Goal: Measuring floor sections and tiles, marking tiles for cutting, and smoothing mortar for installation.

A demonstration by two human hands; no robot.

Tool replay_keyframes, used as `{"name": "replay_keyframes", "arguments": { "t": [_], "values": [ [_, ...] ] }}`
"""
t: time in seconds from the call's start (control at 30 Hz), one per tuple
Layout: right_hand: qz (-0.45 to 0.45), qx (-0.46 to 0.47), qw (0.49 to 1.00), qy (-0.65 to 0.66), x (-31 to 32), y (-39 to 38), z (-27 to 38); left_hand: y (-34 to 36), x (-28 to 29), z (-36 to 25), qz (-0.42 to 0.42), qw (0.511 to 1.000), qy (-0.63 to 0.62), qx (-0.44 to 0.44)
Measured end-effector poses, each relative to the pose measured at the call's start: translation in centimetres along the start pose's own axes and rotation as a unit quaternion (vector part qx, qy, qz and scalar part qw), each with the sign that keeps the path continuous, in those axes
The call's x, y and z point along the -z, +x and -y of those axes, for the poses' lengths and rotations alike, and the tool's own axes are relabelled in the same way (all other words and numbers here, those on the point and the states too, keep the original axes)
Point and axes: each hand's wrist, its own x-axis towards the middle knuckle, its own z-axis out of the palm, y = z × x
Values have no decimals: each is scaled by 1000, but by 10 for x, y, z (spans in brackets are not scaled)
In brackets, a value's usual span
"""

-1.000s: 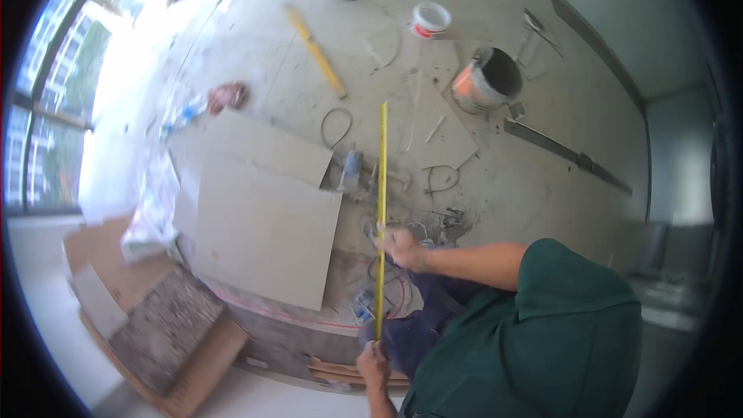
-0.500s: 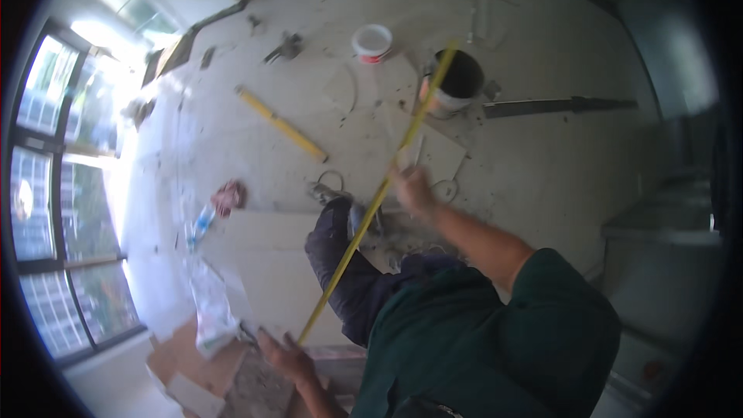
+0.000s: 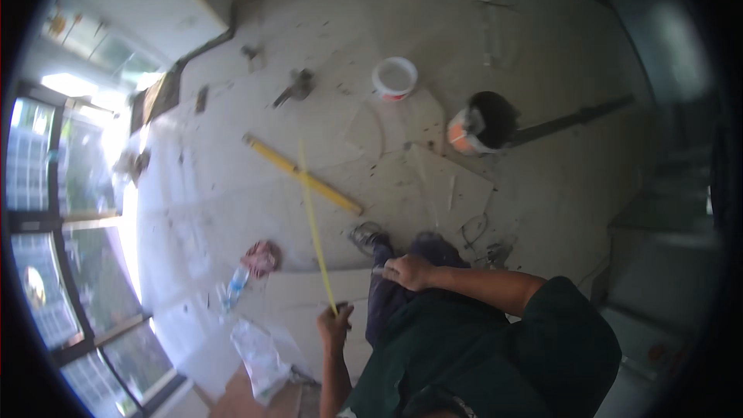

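In my left hand (image 3: 334, 327) is a tape measure, its body a small dark shape largely covered by my fingers. Its yellow blade (image 3: 316, 228) extends up and away, blurred at the far end, across a yellow spirit level (image 3: 306, 178) on the floor. My right hand (image 3: 412, 272) is closed in front of my legs. From its fingers pokes a thin pale stick-like thing (image 3: 379, 270), too blurred to name. Beneath the tape, a large pale board (image 3: 298, 294) lies by my legs.
Ahead stand a white tub (image 3: 395, 77) and an orange-and-white bucket (image 3: 468, 133) with a dark inside. Cut tile pieces (image 3: 457, 174) and a long dark strip (image 3: 573, 121) lie nearby. On the left are a reddish cloth (image 3: 261, 258), a plastic bottle (image 3: 236, 286) and a plastic bag (image 3: 261, 360).
The long tape blade has swung left and looks shorter, away from my right hand. My left hand has risen and moved right; my right hand has come back toward my body.
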Motion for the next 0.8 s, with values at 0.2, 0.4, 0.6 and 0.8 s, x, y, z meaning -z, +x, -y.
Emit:
{"name": "replay_keyframes", "arguments": {
  "t": [0.2,0.4,0.6,0.8],
  "values": [
    [97,37,993,-49,51,76,68,81,28,-88,42,995,61,-70],
    [235,151,943,-179,114,186,114,129,52,-156,85,982,96,-141],
    [359,262,879,-176,171,300,195,146,102,-240,-29,978,75,-194],
    [422,301,805,-287,183,378,263,173,154,-268,-124,987,18,-96]
  ]
}}
